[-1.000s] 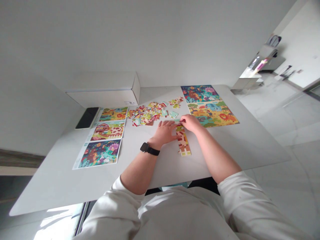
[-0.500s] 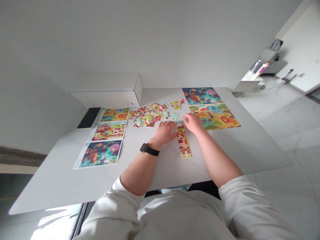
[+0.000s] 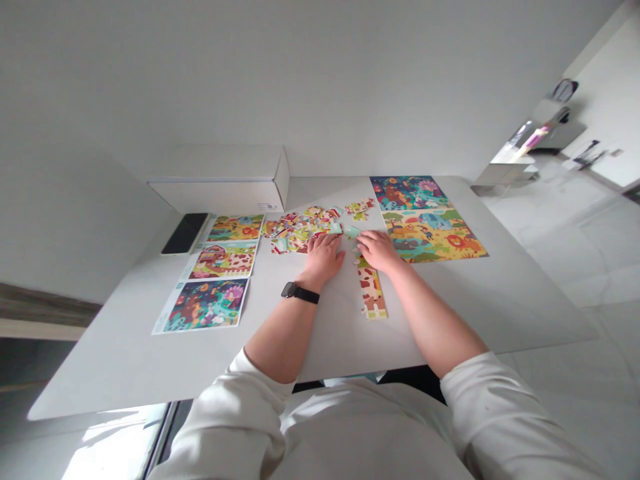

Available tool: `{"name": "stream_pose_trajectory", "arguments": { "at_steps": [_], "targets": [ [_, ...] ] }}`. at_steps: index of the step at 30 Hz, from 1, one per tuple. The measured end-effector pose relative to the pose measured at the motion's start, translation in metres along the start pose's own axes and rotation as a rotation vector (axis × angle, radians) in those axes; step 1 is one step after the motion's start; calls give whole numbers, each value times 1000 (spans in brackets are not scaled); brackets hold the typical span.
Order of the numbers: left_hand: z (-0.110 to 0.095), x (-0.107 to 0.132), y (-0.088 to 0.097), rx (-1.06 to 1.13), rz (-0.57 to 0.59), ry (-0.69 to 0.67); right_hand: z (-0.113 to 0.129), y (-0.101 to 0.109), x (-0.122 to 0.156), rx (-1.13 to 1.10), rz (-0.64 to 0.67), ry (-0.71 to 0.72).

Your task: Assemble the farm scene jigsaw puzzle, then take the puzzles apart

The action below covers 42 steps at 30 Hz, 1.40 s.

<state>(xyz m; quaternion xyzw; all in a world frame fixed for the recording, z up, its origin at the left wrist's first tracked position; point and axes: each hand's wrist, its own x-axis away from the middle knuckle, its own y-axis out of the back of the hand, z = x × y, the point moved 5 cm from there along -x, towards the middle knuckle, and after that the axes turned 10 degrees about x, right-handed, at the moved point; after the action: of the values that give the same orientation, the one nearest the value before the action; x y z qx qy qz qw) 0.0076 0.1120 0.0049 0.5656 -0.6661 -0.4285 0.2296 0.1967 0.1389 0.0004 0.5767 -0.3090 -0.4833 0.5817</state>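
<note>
My left hand (image 3: 323,259) lies on the near right edge of a pile of loose jigsaw pieces (image 3: 295,231), fingers stretched out and thumb apart. A pale blue puzzle piece (image 3: 335,229) shows just beyond its fingertips. My right hand (image 3: 379,251) rests with its fingers extended over the top end of a joined strip of puzzle pieces (image 3: 371,293), which shows a brown-and-white cow and a fence. The strip's top is partly hidden under that hand. Close to the right fingertips lies a pale green puzzle piece (image 3: 353,232).
To the right lie two assembled puzzle pictures (image 3: 430,230). A printed sheet with three pictures (image 3: 217,270) and a black phone (image 3: 185,233) are at the left. A white box (image 3: 220,190) stands behind, against the wall. A few joined pieces (image 3: 360,209) sit farther back.
My left hand has moved off the strip, left and slightly away, onto the pile's edge. My right hand has shifted a little nearer and its fingers now lie over the strip's top. The view has shifted slightly.
</note>
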Motion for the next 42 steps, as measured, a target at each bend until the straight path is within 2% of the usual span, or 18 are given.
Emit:
{"name": "stream_pose_trajectory", "arguments": {
  "at_steps": [11,14,20,24,28,32,36,39,42],
  "targets": [
    [6,-2,1,-68,-59,88,6,-3,-2,42,9,-33],
    [3,-2,5,-46,-130,86,4,3,-11,39,22,-85],
    [4,-4,16,102,-337,41,-4,16,-44,125,161,-330],
    [11,-5,20,219,-453,-6,0,11,-61,123,246,-344],
    [15,-5,19,327,-495,-68,0,7,-67,44,166,-328],
    [17,-5,21,415,-563,-109,-6,7,-66,-162,86,-317],
    [20,-7,22,558,-593,-118,-7,13,-58,-585,5,-235],
    [21,-12,18,693,-538,-87,-7,20,-42,-872,-61,-197],
    [18,-15,13,807,-424,-76,-5,23,-22,-1059,-86,-210]
  ]
}}
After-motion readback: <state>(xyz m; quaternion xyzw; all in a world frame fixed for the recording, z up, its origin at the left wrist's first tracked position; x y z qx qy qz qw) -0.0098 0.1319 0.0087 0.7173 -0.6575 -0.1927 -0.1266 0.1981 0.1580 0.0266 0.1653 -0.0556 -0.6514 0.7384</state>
